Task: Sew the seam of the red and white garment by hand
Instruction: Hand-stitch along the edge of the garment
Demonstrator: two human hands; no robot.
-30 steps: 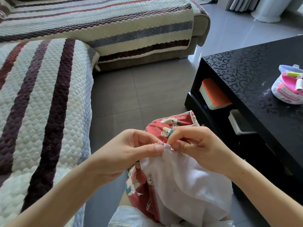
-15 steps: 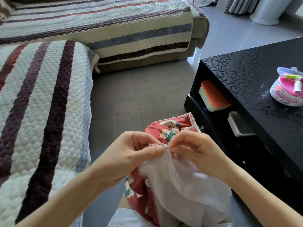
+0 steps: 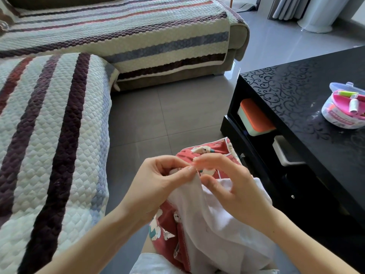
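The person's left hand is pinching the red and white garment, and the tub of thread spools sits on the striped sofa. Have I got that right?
Not quite: the place of the tub is wrong. The tub of thread spools sits on the black table, not on the striped sofa, as the head view shows. The rest holds: the left hand pinches the red and white garment.

The right hand point(image 3: 233, 188) has spread open over the garment point(image 3: 217, 224).
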